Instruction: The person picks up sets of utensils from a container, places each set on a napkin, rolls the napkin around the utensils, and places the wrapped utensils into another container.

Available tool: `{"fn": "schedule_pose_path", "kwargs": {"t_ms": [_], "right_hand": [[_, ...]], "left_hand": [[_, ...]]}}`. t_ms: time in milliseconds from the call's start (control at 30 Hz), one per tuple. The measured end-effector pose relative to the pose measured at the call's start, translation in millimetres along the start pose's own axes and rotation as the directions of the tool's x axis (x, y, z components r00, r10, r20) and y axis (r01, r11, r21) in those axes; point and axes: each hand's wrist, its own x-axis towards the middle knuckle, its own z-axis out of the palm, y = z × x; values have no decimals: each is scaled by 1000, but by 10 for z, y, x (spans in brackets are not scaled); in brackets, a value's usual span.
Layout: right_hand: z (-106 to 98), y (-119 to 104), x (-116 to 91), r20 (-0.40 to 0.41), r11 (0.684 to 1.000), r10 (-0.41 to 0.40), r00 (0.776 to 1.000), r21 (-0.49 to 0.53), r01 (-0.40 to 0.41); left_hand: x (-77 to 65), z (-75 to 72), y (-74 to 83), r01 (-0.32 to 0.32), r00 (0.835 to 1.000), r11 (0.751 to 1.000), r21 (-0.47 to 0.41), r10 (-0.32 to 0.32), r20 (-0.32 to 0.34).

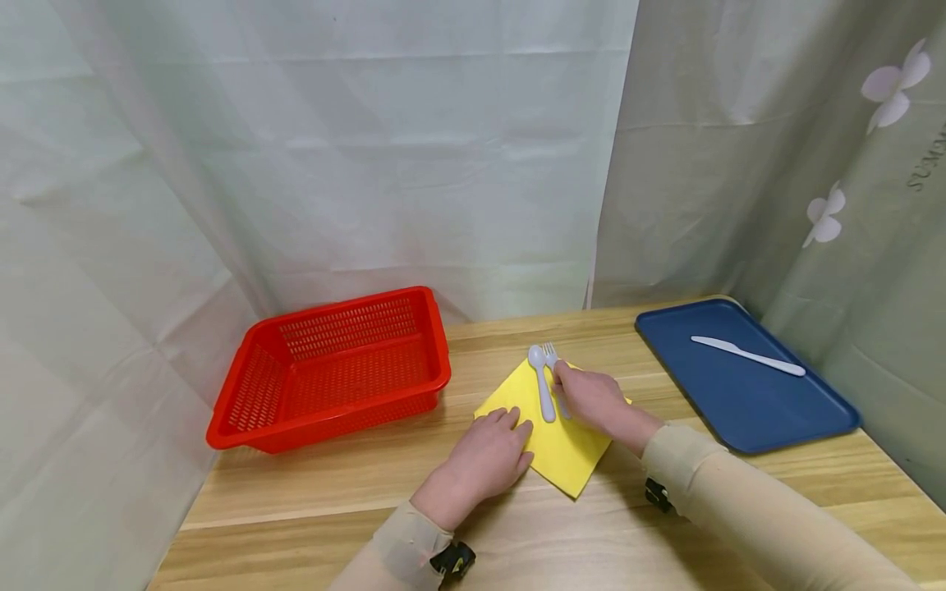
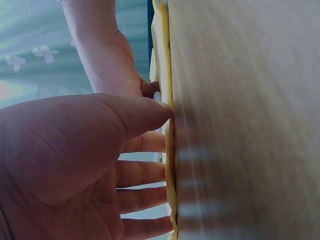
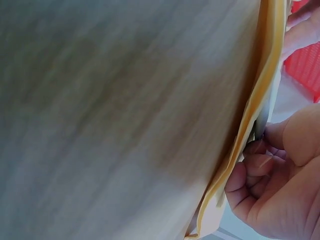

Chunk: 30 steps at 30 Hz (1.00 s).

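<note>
A folded yellow cloth (image 1: 565,468) lies on the wooden table, turned cornerwise. On it rest a pale spoon (image 1: 545,396) and, just to its right, a matching fork (image 1: 550,353). My right hand (image 1: 591,400) pinches the fork by its handle, with thumb and curled fingers low over the cloth; much of the handle is hidden beneath the hand. On the cloth's left corner, my left hand (image 1: 493,450) rests with extended, spread fingers. In the left wrist view its fingertips (image 2: 159,172) touch the cloth's edge.
To the left stands a red plastic basket (image 1: 328,408) with perforated walls. A blue tray (image 1: 713,394) lies at the right, holding a pale knife (image 1: 750,355). Hanging curtains (image 1: 414,164) border the table's back and sides.
</note>
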Motion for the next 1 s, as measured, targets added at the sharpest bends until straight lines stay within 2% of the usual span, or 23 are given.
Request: {"fn": "schedule_pose_path", "kwargs": {"t_ms": [100, 167, 233, 333, 400, 467, 567, 633, 700, 800, 867, 1000], "right_hand": [[297, 281, 123, -39, 999, -46, 998, 15, 46], [309, 292, 131, -37, 998, -54, 998, 21, 55], [516, 479, 196, -77, 995, -98, 992, 12, 100], [235, 217, 72, -36, 998, -66, 997, 17, 66], [224, 215, 55, -38, 997, -67, 997, 21, 68], [7, 24, -25, -6, 999, -35, 999, 36, 35], [130, 133, 21, -43, 998, -66, 997, 22, 67], [294, 277, 75, -83, 995, -97, 992, -15, 96], [311, 298, 78, -96, 995, -103, 990, -16, 102], [177, 197, 14, -95, 996, -85, 992, 14, 87], [-16, 38, -64, -86, 997, -61, 994, 41, 64], [-117, -40, -140, -115, 998, -55, 992, -35, 51]], "left_hand": [[-5, -7, 2, -1, 1000, 1000, -4, 1, 0], [-6, -5, 3, 1, 1000, 1000, -7, -1, 2], [-5, -6, 3, 3, 1000, 1000, -8, -3, 2], [-6, -5, 2, 3, 1000, 1000, -8, -3, 2], [-6, -4, 0, 3, 1000, 1000, -7, -3, 0], [-6, -2, -1, 2, 1000, 1000, -5, -2, -3], [-3, 9, -3, 4, 1000, 1000, 0, -4, -2], [-3, 17, -4, 4, 1000, 1000, 4, -4, -3], [-3, 22, -2, 6, 1000, 1000, 6, -6, -2], [-6, 23, -1, 5, 1000, 1000, 6, -5, -4], [-3, 18, -1, 4, 1000, 1000, 6, -4, -6], [2, 15, -2, 3, 1000, 1000, 3, -3, -6]]}}
